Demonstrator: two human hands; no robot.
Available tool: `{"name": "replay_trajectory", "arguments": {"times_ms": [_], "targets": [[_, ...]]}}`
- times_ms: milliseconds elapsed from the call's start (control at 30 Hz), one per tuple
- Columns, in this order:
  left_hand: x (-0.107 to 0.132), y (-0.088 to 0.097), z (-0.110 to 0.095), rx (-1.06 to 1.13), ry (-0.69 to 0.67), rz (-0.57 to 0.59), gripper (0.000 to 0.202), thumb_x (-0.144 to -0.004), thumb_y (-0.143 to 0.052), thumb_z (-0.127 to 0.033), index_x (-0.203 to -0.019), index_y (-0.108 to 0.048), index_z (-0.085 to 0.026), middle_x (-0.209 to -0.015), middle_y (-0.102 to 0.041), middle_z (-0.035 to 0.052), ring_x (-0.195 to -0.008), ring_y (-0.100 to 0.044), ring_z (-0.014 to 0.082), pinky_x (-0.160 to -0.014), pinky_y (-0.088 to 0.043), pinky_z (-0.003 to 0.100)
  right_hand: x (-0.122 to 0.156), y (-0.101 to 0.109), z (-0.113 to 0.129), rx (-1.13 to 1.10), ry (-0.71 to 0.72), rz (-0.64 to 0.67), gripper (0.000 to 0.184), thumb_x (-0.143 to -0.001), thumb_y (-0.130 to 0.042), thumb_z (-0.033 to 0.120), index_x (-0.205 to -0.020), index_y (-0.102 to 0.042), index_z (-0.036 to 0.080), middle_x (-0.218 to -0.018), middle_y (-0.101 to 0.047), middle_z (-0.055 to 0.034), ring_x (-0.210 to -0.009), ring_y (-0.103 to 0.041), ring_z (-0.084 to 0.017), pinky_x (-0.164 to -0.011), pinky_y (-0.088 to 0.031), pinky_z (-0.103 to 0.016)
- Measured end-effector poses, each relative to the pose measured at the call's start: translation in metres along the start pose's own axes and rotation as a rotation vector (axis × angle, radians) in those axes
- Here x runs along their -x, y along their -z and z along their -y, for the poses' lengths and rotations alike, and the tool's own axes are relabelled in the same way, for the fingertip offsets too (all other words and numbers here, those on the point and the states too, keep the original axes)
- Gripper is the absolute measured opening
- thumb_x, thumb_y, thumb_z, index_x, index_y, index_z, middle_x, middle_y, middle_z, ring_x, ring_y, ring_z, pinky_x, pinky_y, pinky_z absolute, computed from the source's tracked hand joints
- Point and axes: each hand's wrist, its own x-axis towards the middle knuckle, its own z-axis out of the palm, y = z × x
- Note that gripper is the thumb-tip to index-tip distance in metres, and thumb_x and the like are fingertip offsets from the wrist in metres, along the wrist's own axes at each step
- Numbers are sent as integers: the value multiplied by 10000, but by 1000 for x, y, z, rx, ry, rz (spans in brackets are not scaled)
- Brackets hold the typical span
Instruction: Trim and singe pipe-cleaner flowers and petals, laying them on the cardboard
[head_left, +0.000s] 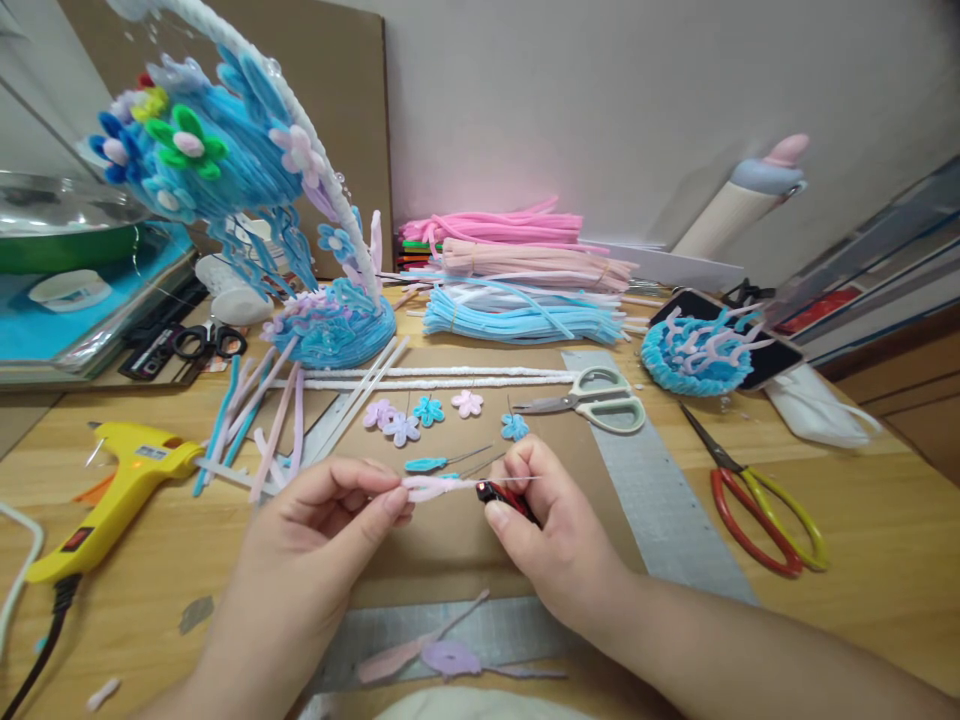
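Observation:
Between the thumb and fingers of my left hand [349, 515] is a pale pink pipe cleaner [431, 487], bent into a narrow loop. Its right end thins into a bare wire that runs past my right hand [544, 520]. That hand is closed around a small lighter [514, 498] with a black head and red body; an orange spot glows at its tip, close to the wire. Just behind the loop, a blue pipe cleaner petal [425, 465] on a wire lies on the brown board [577, 500]. Several small flowers, one a pink flower [468, 403], lie farther back.
A yellow glue gun [120, 490] lies left. To the right are red-and-yellow scissors [750, 500]; pale green-handled scissors [600, 398] lie behind my right hand. Pipe cleaner bundles [525, 312] stack by the wall. A blue flowered hanging piece [217, 150] stands back left. Purple wired pieces [450, 657] lie in front.

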Motion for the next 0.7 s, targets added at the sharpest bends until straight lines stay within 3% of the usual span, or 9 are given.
{"name": "replay_trajectory", "arguments": {"times_ms": [600,700], "targets": [[1,-2,-3,18,24,8,183,-658,-882,-341,-729,-746,-243,-705,-714,-39,-598,-653,95,-570,-532,143,0,-1,-3,6,-50,79,310,-819,-613,271,-766,-307,266,-698,-355,83,-590,-305,-105,-539,-320,-244],[0,-2,-5,69,45,-12,223,-640,-897,-339,-818,-780,-268,-720,-740,-41,-586,-655,89,-558,-538,131,0,0,-4,10,-76,117,324,-837,-634,305,-765,-321,263,-686,-350,86,-586,-300,-103,-537,-312,-244]]}}
